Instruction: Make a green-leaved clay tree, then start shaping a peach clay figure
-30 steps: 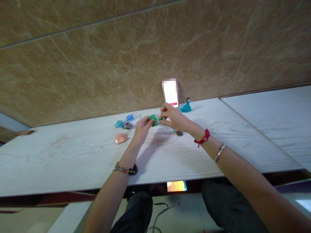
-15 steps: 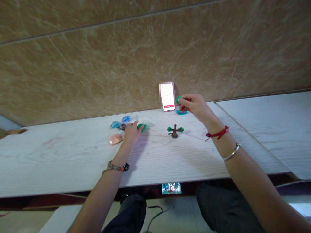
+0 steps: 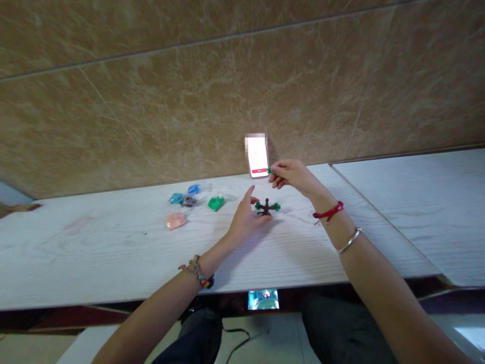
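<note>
A small brown toy tree with green leaf pieces on its side branches stands upright on the white table. My left hand is at its left side, thumb stretched in front of the trunk's base and index finger raised apart; the other fingers are partly hidden, and the hand has not closed round the tree. Behind and above the tree, my right hand pinches a small green leaf piece between thumb and fingertips, near the phone's lower right corner.
A lit phone leans against the tiled wall. To the left lie bags of green pieces, blue pieces, teal pieces, dark pieces and peach pieces. A small screen shows below the table's front edge.
My left hand has let go of the bag of green pieces and moved right to the tree. My right hand has come slightly down and left, still holding the green leaf piece.
</note>
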`<action>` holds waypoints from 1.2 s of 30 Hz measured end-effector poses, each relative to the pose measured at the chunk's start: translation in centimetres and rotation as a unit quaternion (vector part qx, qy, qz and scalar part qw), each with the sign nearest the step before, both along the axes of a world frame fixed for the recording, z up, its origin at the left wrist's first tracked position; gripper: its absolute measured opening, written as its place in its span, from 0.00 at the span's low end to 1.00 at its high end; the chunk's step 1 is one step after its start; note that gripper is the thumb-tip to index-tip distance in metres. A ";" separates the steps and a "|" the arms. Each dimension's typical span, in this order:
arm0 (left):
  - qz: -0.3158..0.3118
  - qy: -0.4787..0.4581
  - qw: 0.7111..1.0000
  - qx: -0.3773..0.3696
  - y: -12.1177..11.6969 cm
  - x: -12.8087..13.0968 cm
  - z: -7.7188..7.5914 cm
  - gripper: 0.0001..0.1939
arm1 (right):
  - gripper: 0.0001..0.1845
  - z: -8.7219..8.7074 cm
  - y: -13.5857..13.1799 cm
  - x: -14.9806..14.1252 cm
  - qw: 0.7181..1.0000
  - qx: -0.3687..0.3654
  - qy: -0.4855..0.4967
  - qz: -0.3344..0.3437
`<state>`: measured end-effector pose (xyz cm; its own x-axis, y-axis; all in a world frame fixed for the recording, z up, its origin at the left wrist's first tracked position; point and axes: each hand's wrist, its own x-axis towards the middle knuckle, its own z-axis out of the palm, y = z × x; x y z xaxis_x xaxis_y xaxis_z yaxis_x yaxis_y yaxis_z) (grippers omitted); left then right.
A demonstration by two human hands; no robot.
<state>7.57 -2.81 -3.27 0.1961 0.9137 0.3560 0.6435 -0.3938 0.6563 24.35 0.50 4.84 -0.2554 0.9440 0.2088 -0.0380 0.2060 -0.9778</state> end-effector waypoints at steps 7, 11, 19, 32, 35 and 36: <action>-0.027 -0.049 0.990 -0.130 1.3 0.0 0.0 0.47 | 0.05 -0.4 0.7 0.7 0.999 0.030 0.004 -0.031; -0.077 -0.112 0.975 -0.176 1.8 -0.9 0.2 0.46 | 0.06 -0.5 0.8 0.7 0.998 -0.030 0.036 -0.050; -0.139 -0.081 0.973 -0.166 2.9 -2.5 0.8 0.48 | 0.05 -0.3 0.6 0.4 0.999 -0.030 0.018 -0.041; -0.116 -0.188 0.962 -0.162 1.3 -0.8 0.7 0.56 | 0.07 -1.1 0.7 0.4 0.999 -0.001 -0.031 -0.009; -0.145 -0.193 0.952 -0.189 1.2 -0.9 0.7 0.57 | 0.05 -1.2 0.8 0.4 0.999 -0.002 -0.041 -0.016; -0.148 -0.192 0.951 -0.193 1.2 -0.9 0.6 0.57 | 0.03 -1.2 0.8 0.4 0.999 0.001 -0.047 -0.016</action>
<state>6.64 -1.60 -2.72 0.3881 0.9160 0.1017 0.2258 -0.2015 0.9531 24.79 1.30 3.61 -0.2442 0.9514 0.1875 0.0600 0.2078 -0.9763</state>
